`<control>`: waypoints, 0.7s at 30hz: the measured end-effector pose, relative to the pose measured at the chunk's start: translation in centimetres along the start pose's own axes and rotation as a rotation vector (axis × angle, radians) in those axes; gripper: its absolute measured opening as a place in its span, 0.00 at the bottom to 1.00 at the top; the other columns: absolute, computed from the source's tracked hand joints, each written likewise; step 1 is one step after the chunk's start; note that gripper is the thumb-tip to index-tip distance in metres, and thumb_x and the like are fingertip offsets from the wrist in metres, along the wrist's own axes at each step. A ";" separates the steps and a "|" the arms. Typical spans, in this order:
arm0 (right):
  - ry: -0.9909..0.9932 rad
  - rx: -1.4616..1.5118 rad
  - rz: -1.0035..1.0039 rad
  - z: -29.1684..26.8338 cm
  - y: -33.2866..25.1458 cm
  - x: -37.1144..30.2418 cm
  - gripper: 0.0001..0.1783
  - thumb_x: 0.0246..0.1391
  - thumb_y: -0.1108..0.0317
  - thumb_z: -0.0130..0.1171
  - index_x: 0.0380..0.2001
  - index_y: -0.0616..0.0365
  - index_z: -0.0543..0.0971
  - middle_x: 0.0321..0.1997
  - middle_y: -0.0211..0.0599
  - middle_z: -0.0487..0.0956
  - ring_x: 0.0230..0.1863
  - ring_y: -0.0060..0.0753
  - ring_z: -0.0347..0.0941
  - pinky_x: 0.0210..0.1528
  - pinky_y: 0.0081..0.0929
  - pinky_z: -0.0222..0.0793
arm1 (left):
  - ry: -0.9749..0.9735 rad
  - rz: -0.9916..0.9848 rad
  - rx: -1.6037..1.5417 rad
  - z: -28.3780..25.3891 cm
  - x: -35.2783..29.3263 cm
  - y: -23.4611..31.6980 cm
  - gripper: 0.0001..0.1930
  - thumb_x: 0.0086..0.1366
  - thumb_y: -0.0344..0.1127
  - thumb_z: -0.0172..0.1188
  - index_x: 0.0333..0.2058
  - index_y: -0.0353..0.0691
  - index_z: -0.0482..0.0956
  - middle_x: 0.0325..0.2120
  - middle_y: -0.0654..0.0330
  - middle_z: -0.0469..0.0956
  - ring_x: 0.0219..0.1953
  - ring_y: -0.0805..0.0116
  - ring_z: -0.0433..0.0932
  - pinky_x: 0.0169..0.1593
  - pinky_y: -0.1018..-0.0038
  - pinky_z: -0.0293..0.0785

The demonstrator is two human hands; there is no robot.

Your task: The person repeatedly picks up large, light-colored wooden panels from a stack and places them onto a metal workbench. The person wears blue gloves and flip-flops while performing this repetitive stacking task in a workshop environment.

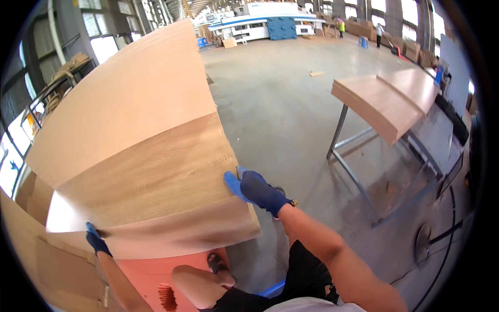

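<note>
A wood-grain panel (161,166) lies across a wide, tall stack of pale boards (135,88) in front of me. My right hand (260,191), in a dark blue glove with lighter blue fingers, grips the panel's right edge, its thumb on the top face. My left hand (97,239), gloved the same way, is closed at the near left edge; some of its fingers are hidden. Below the panel's near edge runs a paler, slightly blurred board face (182,234). A glossy white surface (62,213) shows beside my left hand.
Orange-red sheeting (192,265) is underfoot. To the right, a metal-framed stand (338,132) carries more panels (384,99). A fan-like round base (423,242) and a cable lie nearer right. A white and blue machine (254,26) and distant people (341,27) are at the back.
</note>
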State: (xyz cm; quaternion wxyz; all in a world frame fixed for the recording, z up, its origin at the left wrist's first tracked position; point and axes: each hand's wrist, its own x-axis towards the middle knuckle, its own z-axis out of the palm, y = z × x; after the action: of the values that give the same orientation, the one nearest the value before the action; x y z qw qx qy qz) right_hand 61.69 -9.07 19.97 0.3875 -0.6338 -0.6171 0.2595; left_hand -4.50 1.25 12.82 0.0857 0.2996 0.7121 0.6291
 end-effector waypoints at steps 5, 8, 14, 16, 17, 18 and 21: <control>0.249 0.210 0.006 2.2 -0.1 -3.6 0.35 0.58 0.49 0.47 0.52 0.77 0.66 0.34 0.63 0.77 0.37 0.56 0.76 0.40 0.40 0.71 | -0.069 0.254 -0.128 2.6 -6.8 -0.4 0.23 0.66 0.54 0.49 0.21 0.42 0.72 0.13 0.67 0.69 0.13 0.75 0.61 0.17 0.76 0.56; 0.336 0.270 -0.008 3.0 -0.2 -5.6 0.35 0.58 0.50 0.48 0.54 0.75 0.65 0.42 0.64 0.75 0.43 0.55 0.75 0.45 0.39 0.70 | 0.125 0.472 -0.150 4.5 -11.4 0.7 0.23 0.67 0.54 0.49 0.28 0.37 0.74 0.18 0.69 0.69 0.19 0.76 0.61 0.24 0.76 0.60; 0.463 0.153 -0.026 3.1 -0.7 -4.9 0.31 0.58 0.53 0.49 0.52 0.72 0.69 0.43 0.62 0.76 0.45 0.56 0.74 0.48 0.40 0.69 | 0.001 0.291 0.076 5.2 -15.0 5.1 0.25 0.67 0.50 0.48 0.21 0.33 0.70 0.18 0.68 0.65 0.21 0.70 0.59 0.26 0.67 0.59; 0.459 0.154 -0.003 3.0 -1.0 -4.7 0.29 0.58 0.54 0.49 0.52 0.72 0.69 0.42 0.62 0.76 0.45 0.56 0.74 0.48 0.39 0.69 | 0.059 0.357 0.192 5.3 -15.5 6.1 0.26 0.67 0.49 0.47 0.18 0.32 0.68 0.16 0.67 0.63 0.20 0.70 0.57 0.25 0.66 0.58; 0.422 0.177 0.016 2.9 -1.1 -4.8 0.29 0.58 0.54 0.49 0.52 0.72 0.70 0.42 0.62 0.76 0.45 0.56 0.74 0.48 0.39 0.69 | 0.070 0.365 0.222 5.3 -15.7 6.5 0.26 0.67 0.49 0.46 0.18 0.31 0.68 0.15 0.66 0.63 0.20 0.70 0.57 0.24 0.66 0.57; 0.406 0.206 0.030 2.8 -1.1 -4.9 0.29 0.58 0.54 0.49 0.51 0.72 0.70 0.42 0.62 0.76 0.45 0.56 0.74 0.48 0.39 0.69 | 0.052 0.319 0.236 5.3 -15.9 6.7 0.26 0.67 0.48 0.46 0.17 0.31 0.67 0.14 0.66 0.62 0.19 0.70 0.56 0.24 0.65 0.57; 0.391 0.183 0.022 2.4 -1.3 -5.1 0.24 0.59 0.54 0.46 0.42 0.68 0.72 0.38 0.56 0.77 0.37 0.56 0.75 0.38 0.48 0.70 | 0.044 0.347 0.329 5.1 -16.1 7.1 0.28 0.68 0.49 0.45 0.17 0.29 0.67 0.13 0.63 0.62 0.18 0.69 0.57 0.23 0.64 0.57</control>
State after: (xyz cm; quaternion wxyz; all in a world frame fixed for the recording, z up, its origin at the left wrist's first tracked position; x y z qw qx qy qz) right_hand 58.43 -13.75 18.90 0.5530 -0.6410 -0.4969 0.1908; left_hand 13.26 -2.84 14.51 -0.0891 0.4138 0.7444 0.5165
